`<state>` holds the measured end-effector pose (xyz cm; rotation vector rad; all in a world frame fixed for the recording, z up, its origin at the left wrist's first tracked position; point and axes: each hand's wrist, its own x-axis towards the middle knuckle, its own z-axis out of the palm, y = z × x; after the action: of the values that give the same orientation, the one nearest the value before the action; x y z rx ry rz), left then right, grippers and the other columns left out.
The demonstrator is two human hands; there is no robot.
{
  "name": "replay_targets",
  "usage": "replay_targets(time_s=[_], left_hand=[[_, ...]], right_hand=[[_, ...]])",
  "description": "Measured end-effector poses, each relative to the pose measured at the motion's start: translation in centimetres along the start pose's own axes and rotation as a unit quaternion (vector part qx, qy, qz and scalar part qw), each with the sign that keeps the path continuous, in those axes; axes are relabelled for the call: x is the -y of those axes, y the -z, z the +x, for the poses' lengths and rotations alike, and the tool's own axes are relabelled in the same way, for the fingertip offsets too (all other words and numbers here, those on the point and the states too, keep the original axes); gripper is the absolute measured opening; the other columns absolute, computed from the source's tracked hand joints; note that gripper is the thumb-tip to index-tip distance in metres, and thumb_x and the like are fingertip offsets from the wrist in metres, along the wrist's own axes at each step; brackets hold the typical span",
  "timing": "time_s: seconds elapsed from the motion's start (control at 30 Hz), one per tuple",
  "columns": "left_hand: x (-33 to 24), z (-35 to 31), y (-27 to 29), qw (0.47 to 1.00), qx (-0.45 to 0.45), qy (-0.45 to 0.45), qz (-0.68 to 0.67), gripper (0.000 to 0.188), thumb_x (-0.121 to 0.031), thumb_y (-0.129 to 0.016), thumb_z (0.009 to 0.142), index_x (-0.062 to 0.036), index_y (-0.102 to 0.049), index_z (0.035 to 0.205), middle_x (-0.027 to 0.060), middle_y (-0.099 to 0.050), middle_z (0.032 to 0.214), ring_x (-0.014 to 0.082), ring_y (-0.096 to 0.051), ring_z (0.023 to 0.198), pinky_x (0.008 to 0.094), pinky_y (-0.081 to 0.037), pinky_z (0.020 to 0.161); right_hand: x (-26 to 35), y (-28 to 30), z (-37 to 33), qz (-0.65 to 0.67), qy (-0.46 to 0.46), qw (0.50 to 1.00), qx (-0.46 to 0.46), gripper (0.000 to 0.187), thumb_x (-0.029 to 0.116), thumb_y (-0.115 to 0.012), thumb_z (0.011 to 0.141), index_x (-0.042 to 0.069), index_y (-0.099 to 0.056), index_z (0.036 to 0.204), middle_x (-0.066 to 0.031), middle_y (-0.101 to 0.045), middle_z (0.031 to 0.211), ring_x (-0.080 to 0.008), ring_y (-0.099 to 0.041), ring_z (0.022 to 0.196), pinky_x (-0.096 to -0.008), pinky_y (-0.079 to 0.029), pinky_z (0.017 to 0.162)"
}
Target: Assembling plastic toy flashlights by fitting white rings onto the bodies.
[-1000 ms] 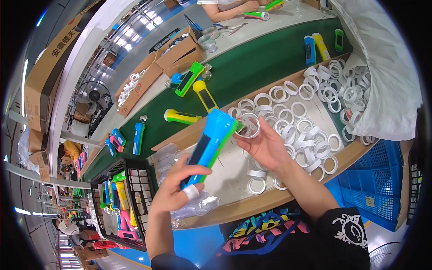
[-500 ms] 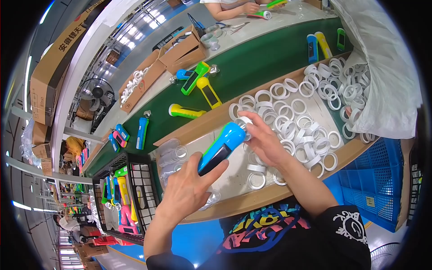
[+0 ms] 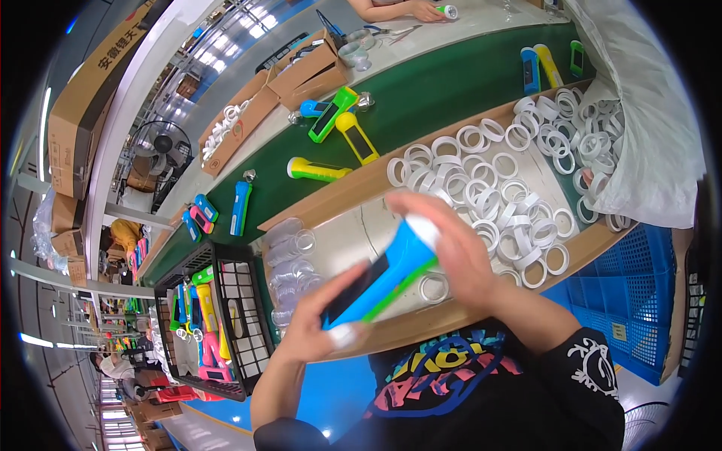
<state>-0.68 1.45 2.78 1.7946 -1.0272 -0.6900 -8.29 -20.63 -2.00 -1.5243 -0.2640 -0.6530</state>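
Note:
A blue and green flashlight (image 3: 395, 264) with a dark panel lies slantwise across my hands, above the shallow cardboard tray (image 3: 353, 218). My left hand (image 3: 308, 319) is closed round its lower end, where a white tip shows. At the wide head end sits a white ring (image 3: 424, 228). Against that ring curls my right hand (image 3: 470, 259), blurred by motion, its palm and fingers round the head. Loose white rings (image 3: 481, 192) fill the tray's right part, beside my right hand. Clear round lenses (image 3: 289, 259) lie stacked at the tray's left end.
A black crate (image 3: 248, 327) of colourful flashlights stands at left. More flashlights (image 3: 357, 137) rest on the green belt (image 3: 429, 79) beyond the tray. Across it, another person's hand (image 3: 426, 10) holds a flashlight. Blue plastic crates (image 3: 624, 301) stand at right, below a white sack (image 3: 647, 128).
The flashlight has rolled in my hands and shifted slightly right and down. A white ring now covers its head, where clear plastic showed before. My right hand has moved round the head.

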Motion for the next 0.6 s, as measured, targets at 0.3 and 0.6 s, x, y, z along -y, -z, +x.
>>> replay_targets(time_s=[0.3,0.6], left_hand=[[3.1,0.1,-1.0,0.851,-0.039,-0.212,0.479,0.071,-0.006,-0.07,0.054,-0.0097,-0.053,0.123,0.0166,-0.055,0.118,0.0248,-0.058,0.072,0.0335,-0.05,0.06],[0.6,0.5,-1.8,0.877,0.006,-0.117,0.466,0.075,-0.005,-0.073,0.052,-0.0162,-0.055,0.124,0.0141,-0.057,0.116,0.025,-0.061,0.076,0.0315,-0.052,0.061]], right_hand=[[-1.8,1.3,-0.7,0.067,-0.303,0.949,0.064,0.038,0.031,-0.036,0.095,0.004,-0.054,0.115,-0.0111,-0.053,0.118,-0.0196,-0.049,0.109,-0.0362,-0.035,0.097],[-5.5,0.6,-0.5,0.28,-0.534,0.798,0.006,0.033,0.034,-0.041,0.094,0.006,-0.059,0.098,-0.0098,-0.062,0.095,-0.0178,-0.059,0.091,-0.0304,-0.048,0.079]])
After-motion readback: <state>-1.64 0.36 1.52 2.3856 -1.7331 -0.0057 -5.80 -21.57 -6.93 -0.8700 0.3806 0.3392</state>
